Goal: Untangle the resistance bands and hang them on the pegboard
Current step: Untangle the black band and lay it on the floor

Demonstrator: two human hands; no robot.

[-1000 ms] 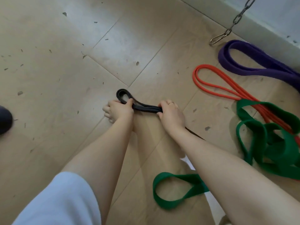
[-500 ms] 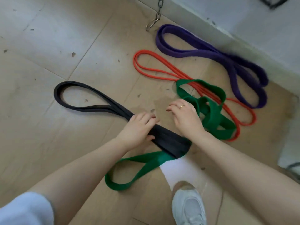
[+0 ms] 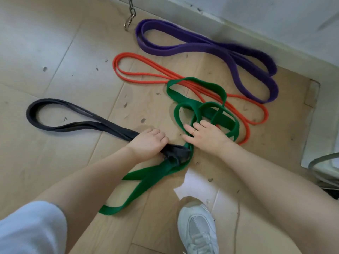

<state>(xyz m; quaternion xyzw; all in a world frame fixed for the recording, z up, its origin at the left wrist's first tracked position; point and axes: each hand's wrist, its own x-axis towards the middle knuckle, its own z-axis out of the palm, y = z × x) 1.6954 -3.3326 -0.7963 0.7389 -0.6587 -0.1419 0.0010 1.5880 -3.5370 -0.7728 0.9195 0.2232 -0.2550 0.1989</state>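
Since half a second ago, the view has drawn a little closer over the bands, the right hand (image 3: pixel 206 133) has slid further onto the green coils, and the left hand (image 3: pixel 149 143) has curled down tighter on the black band.

Largest in view is the wooden floor (image 3: pixel 73 70), which carries every band; no pegboard shows, so hanging is judged to be some way off. Along the wall the purple band (image 3: pixel 236 59) lies as a long loop apart from the rest, and looks already freed. Next to it the orange band (image 3: pixel 156 68) runs as a narrow double line, its far half passing under the green coils, so it probably still has to be pulled clear.

The green band (image 3: pixel 200 109) is the tangle: several loops stacked by the right hand, then a tail running down past the white shoe (image 3: pixel 199 230). The black band (image 3: pixel 60 123) stretches out leftward, laid straight so its knotted end is easy to reach.

That end crosses the green band just below the left hand, which grips it in a clenched hold. The right hand rests flat with relaxed fingers on the green loops, seemingly pinning them while the black end is worked loose.

No container appears among these things; a chain with a hook (image 3: pixel 130 19) hangs at the top.
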